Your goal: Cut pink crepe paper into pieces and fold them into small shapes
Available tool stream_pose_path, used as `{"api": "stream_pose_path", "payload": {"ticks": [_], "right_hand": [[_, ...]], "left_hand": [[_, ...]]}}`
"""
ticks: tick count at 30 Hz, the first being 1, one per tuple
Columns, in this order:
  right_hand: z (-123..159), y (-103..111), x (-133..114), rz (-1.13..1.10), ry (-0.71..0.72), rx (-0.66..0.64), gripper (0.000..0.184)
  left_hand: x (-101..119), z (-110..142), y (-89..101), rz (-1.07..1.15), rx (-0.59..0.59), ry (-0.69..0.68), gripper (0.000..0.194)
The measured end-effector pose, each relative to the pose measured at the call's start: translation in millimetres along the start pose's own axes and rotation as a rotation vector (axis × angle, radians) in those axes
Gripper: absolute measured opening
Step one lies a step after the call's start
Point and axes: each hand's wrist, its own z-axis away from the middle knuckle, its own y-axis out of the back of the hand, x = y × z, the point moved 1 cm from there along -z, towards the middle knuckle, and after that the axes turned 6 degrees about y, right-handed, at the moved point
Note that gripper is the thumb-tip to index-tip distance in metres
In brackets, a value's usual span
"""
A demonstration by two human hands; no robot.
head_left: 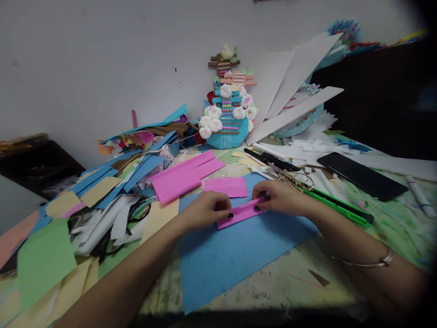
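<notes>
A narrow strip of pink crepe paper [241, 214] lies slantwise over a blue paper sheet [221, 264]. My left hand [209, 209] has its fingers closed on the strip's left part. At the strip's right end, my right hand [278, 197] pinches the paper between thumb and fingers. Just behind the strip is a smaller pink paper piece [226, 187], apart from both hands. Farther back to the left rests a larger folded pink crepe sheet [184, 175].
Gold-handled scissors [290, 177], a green cutter [337, 207] and a black phone [362, 175] lie to the right. Coloured paper sheets, such as a green one [46, 262], pile up on the left. A blue paper instrument with white flowers [227, 132] leans on the wall behind.
</notes>
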Motion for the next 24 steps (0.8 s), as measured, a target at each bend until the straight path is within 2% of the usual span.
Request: {"api": "stream_pose_path", "payload": {"ticks": [5, 13, 19, 24], "right_hand": [[-2, 4, 1, -0.183, -0.027, 0.088, 0.004], [2, 5, -10, -0.595, -0.121, 0.161, 0.017], [1, 7, -14, -0.718, -0.097, 0.263, 0.02], [2, 8, -14, -0.7, -0.082, 0.23, 0.018]], "left_hand": [[-1, 0, 7.7, 0.001, 0.151, 0.002, 0.018], [0, 0, 10.2, 0.06, 0.327, 0.02, 0.018], [3, 1, 12.5, 0.059, 0.384, 0.002, 0.019], [4, 1, 11.7, 0.035, 0.386, -0.01, 0.017]]}}
